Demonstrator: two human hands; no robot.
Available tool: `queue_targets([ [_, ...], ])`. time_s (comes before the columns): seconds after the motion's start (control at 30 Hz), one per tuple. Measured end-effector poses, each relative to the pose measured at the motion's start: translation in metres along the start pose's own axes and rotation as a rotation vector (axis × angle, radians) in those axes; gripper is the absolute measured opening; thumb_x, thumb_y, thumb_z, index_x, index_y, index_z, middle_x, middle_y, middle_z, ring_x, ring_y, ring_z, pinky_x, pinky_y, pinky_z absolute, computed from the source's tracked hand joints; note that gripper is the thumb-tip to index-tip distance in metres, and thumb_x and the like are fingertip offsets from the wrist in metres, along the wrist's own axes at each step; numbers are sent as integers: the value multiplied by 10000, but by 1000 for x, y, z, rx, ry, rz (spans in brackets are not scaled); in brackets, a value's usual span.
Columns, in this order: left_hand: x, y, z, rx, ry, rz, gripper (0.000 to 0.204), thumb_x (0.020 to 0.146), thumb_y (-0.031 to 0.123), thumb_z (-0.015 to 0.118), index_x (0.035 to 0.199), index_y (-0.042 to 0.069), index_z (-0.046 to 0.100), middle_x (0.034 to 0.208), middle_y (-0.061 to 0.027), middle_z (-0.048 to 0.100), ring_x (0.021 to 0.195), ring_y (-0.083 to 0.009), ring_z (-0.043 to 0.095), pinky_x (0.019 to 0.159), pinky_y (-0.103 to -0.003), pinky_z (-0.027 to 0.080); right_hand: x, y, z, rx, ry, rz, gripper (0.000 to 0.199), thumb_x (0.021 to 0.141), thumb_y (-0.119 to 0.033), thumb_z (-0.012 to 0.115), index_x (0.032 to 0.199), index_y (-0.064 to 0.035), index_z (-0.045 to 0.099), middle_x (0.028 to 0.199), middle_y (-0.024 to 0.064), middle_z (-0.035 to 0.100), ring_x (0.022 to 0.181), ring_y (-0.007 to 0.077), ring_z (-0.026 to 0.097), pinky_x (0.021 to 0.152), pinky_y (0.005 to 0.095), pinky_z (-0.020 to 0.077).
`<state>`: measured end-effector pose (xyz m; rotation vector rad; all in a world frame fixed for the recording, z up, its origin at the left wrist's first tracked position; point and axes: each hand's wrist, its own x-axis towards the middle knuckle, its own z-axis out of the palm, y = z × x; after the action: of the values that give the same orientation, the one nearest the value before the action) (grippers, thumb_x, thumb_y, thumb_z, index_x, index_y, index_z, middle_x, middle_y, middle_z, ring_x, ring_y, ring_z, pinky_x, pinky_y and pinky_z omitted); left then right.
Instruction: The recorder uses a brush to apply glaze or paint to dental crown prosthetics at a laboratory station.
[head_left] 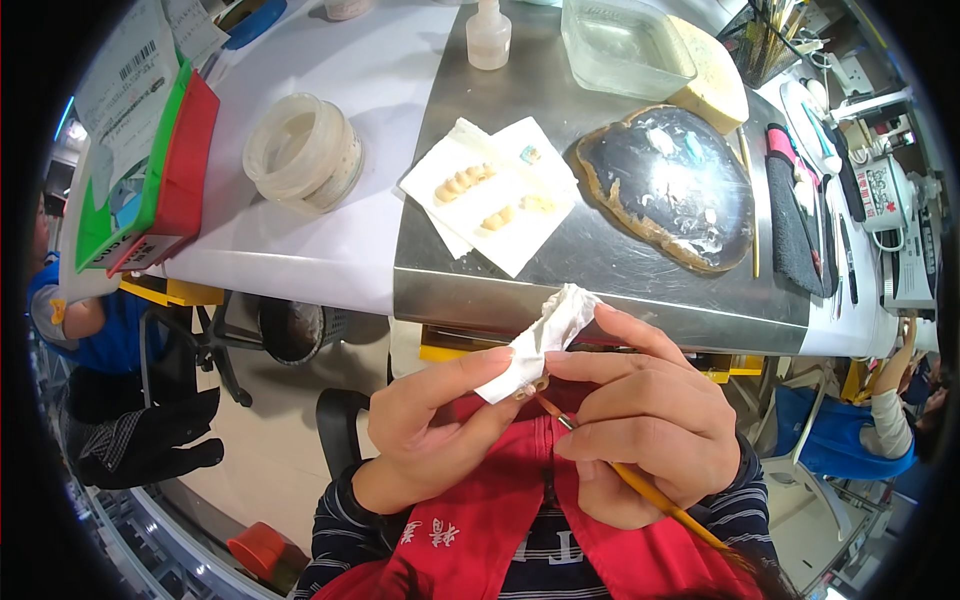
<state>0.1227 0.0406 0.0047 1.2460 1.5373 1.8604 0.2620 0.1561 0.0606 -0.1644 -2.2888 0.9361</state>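
My left hand (435,430) pinches a crumpled white tissue (548,338) together with a small tooth-coloured dental piece (528,390), mostly hidden by the fingers. Between the fingers of my right hand (655,420) is a thin brush (640,484) with an orange handle and metal ferrule; its reddish tip points at the dental piece, and I cannot tell if they touch. The right index finger and another finger also steady the tissue. Beyond my hands, rows of tooth-coloured dental crowns (465,183) lie on a white paper napkin (510,258) on the metal worktop.
A dark polished stone slab (640,190) with white smears lies to the right of the napkin. Behind stand a glass dish (625,55) and a dropper bottle (488,40). At left are a plastic jar (300,150) and a red-green bin (185,170). Tools rest on a dark cloth (790,240).
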Motion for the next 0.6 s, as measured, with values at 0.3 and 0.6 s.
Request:
queue_targets([
  [0.3,1,-2,1,146,-1,103,402,654,-85,696,1034,17,615,815,-133,665,656,-197,652,559,-241,496,1,-1,0,-22,-33,16,154,590,23,583,730,-33,614,674,59,555,815,269,655,942,465,406],
  [0.6,1,0,0,162,-23,126,418,653,-96,688,1047,10,597,776,-137,656,625,-207,637,543,-249,486,1,0,1,4,19,7,155,584,45,543,714,-13,605,653,76,555,807,276,659,936,488,416],
])
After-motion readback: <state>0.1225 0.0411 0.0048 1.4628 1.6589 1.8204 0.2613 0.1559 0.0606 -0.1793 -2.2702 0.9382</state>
